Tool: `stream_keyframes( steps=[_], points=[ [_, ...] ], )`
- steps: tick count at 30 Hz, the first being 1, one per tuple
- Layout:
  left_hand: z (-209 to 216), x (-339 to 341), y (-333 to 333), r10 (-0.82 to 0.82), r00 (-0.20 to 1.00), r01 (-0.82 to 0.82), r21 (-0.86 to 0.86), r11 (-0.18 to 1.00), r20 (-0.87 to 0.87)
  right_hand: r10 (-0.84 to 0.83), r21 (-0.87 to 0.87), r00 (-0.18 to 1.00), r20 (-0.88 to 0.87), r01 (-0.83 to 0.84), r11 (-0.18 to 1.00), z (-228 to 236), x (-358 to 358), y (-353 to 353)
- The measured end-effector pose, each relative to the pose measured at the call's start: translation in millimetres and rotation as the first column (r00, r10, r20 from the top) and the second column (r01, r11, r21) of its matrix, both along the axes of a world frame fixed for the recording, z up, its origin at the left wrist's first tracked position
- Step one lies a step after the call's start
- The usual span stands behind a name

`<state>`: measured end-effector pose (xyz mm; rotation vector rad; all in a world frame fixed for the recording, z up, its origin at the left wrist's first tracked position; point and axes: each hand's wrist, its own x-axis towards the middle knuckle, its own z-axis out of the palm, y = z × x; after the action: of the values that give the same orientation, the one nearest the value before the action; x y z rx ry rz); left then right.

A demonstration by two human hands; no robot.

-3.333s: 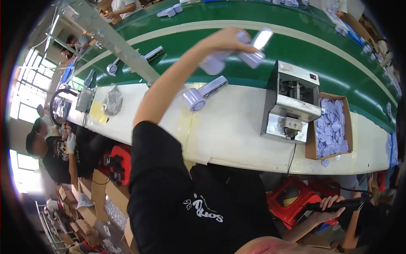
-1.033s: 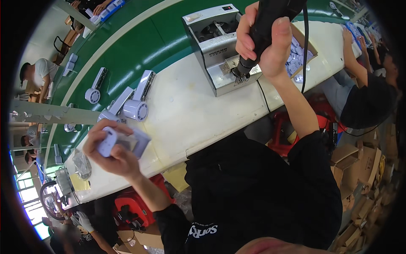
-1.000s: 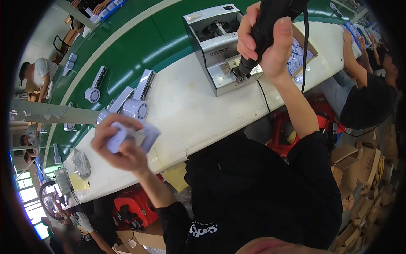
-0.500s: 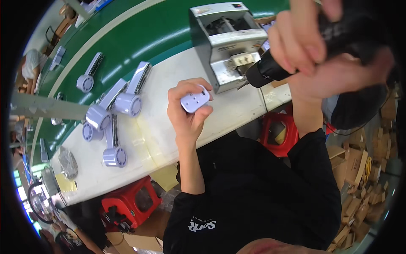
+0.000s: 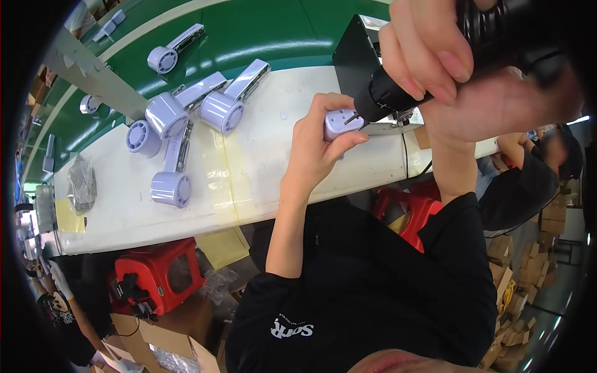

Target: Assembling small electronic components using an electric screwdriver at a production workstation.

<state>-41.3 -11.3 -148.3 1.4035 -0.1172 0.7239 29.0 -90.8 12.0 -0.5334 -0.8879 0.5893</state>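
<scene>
In my left hand is a small lavender plastic housing, pinched between thumb and fingers, its face with small holes turned up. My right hand wraps round a black electric screwdriver. The driver's bit points down at the housing's holed face and appears to meet it; whether it sits in a hole is too small to tell. Several lavender handheld fans lie in a cluster on the white worktable, left of my hands. Another lavender fan rests on the green surface beyond.
A dark metal machine stands just behind my hands, partly hidden. A grey post rises at the left. Under the table are red stools and an open carton. Another person sits at the right; cardboard boxes lie behind.
My left hand has moved right with the housing, bringing it under the screwdriver's bit, which was apart from it before. The whole view has shifted too.
</scene>
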Motion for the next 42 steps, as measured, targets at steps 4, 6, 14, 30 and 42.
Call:
stream_keyframes(
  steps=[4,6,14,30,42],
  points=[
    [0,2,0,0.021,0.999,-0.022,0.033,0.999,0.035,0.022,-0.033,0.999,0.023,-0.021,0.999,-1,1,8],
    [1,1,-1,0.014,0.999,-0.015,0.036,0.999,0.037,0.033,-0.045,0.999,0.035,-0.031,0.999,2,4,6],
    [0,-3,-1,0.010,1.000,-0.009,0.053,0.999,-0.005,0.065,-0.089,0.996,0.068,-0.058,0.994,-8,-14,19],
    [8,-6,2,0.010,1.000,-0.009,0.092,0.996,-0.015,0.127,-0.189,0.987,0.097,-0.107,0.976,-21,-16,19],
    [8,-6,0,0.036,0.999,-0.035,0.106,0.994,-0.012,0.152,-0.216,0.978,0.144,-0.119,0.969,-24,-19,25]
  ],
)
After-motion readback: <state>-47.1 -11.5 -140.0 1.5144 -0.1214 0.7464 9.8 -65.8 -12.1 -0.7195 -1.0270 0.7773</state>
